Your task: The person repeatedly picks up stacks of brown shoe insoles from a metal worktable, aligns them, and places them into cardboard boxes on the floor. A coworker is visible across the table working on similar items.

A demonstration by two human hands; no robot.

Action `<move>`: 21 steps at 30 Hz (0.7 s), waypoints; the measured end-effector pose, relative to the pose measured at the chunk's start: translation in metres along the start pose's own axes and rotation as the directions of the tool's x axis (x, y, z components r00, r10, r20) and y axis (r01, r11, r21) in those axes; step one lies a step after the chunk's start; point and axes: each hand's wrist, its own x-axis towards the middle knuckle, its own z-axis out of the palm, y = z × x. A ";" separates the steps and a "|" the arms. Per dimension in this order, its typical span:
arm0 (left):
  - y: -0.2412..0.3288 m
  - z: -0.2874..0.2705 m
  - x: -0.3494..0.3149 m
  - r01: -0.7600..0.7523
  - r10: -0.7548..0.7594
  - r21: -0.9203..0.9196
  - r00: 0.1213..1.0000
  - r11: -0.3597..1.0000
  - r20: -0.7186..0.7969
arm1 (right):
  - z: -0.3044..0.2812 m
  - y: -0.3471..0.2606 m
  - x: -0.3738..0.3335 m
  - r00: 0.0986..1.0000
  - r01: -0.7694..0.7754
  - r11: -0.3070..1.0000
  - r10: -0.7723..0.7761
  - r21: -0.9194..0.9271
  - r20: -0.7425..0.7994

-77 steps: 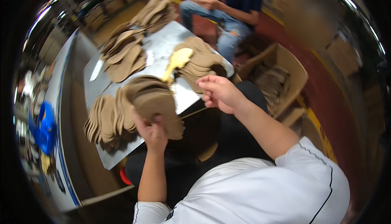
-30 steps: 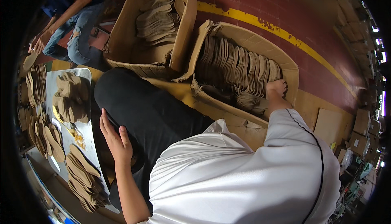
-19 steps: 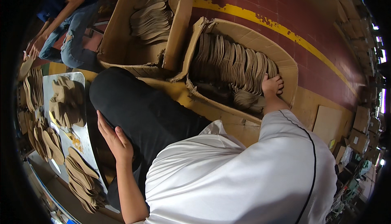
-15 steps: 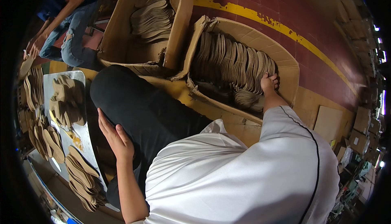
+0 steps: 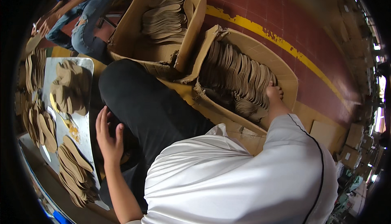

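Observation:
My right hand (image 5: 274,91) reaches into the nearer-right cardboard box (image 5: 288,81). Its fingers curl at the right end of a long row of tan shoe insoles (image 5: 244,71) standing on edge; part of the grip is hidden. My left hand (image 5: 110,140) holds nothing, thumb and fingers apart, beside my dark-trousered leg and the pale metal-topped table (image 5: 87,122). On that table, piles of insoles (image 5: 73,169) lie near the front edge, and another shadowed stack (image 5: 69,87) sits farther back.
A second cardboard box (image 5: 130,24) with stacked insoles (image 5: 165,20) stands beyond my knee. At the far left sits another person (image 5: 81,8) in torn jeans, hands by more insoles (image 5: 36,69). A brush-like yellow-handled tool (image 5: 57,105) lies on the table. Cartons (image 5: 354,136) line the right side.
The view has shifted, so the boxes appear farther right and lower. My left hand has moved off my leg toward the table, its fingers spreading. My right hand stays at the row's end.

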 end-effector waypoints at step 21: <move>-0.173 -0.211 -0.125 -0.137 -0.497 -0.491 -0.009 0.860 -0.868 | -0.097 -0.226 -0.746 -0.801 0.291 -0.894 -0.422 0.340 -0.424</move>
